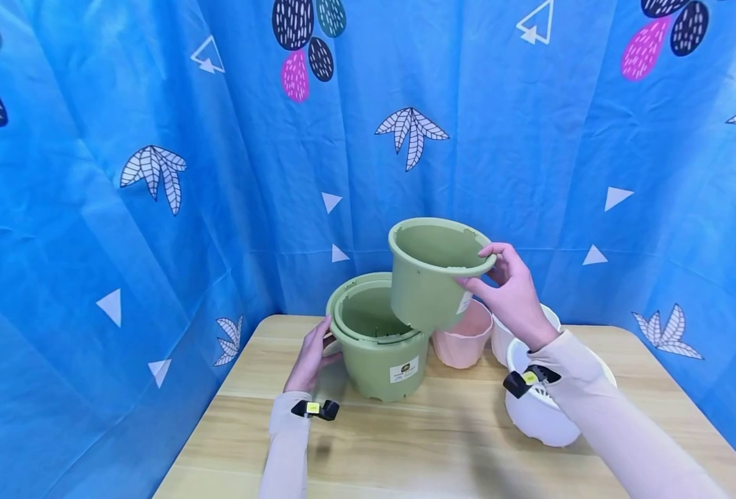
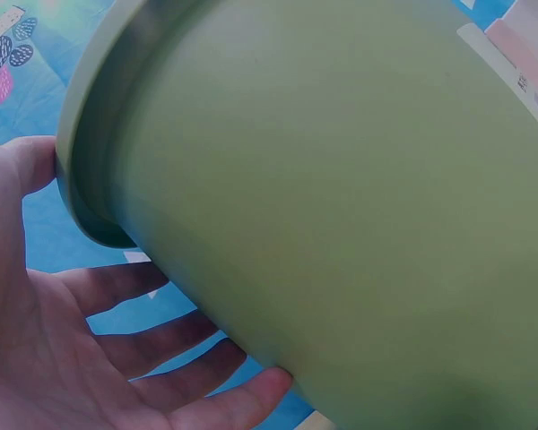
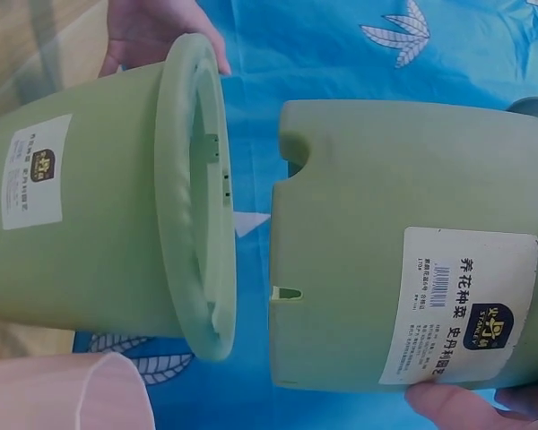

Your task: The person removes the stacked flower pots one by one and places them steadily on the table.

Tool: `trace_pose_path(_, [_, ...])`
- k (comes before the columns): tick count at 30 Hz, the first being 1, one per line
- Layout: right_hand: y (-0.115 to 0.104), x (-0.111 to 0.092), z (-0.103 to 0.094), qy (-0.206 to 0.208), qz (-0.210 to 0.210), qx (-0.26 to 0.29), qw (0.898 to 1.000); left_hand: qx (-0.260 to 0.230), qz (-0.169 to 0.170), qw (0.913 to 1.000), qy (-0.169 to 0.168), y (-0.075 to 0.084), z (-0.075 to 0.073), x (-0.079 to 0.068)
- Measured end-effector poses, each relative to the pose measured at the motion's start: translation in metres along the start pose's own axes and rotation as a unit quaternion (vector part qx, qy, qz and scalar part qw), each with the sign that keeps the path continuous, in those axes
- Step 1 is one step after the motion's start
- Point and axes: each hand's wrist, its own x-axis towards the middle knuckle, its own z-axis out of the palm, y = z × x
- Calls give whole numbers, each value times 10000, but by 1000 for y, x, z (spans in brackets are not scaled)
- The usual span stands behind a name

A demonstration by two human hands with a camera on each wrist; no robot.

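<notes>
My right hand (image 1: 516, 299) grips the rim of a green plastic flowerpot (image 1: 427, 294), thumb outside and fingers over the edge. This pot is tilted and raised above a larger green flowerpot (image 1: 368, 364) standing on the table. Another green pot (image 1: 342, 312) is nested inside the larger one, its rim just lower. In the right wrist view, the raised pot's notched base (image 3: 341, 197) is apart from the standing pot's rim (image 3: 193, 296). My left hand (image 1: 308, 357) rests against the standing pot's left side; its thumb touches the rim and its extended fingers (image 2: 175, 336) touch the wall.
A pink pot (image 1: 458, 350) stands right of the green stack. White pots (image 1: 539, 416) are grouped at the right, partly hidden by my right forearm. The wooden table (image 1: 399, 443) ends at a blue patterned curtain (image 1: 499, 173) behind and at the sides.
</notes>
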Motion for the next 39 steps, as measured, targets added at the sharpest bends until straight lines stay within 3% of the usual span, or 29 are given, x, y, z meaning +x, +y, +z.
trace_pose_path(11, [2, -20, -17, 49, 208, -74, 9997, 6, -42, 10000, -56, 1, 0, -1])
trace_pose_path(25, [15, -47, -36, 192, 378, -609, 9972, 51, -53, 10000, -66, 0, -2, 3])
trace_pose_path(39, [27, -73, -45, 441, 278, -247, 9983, -48, -68, 10000, -44, 1, -1, 2])
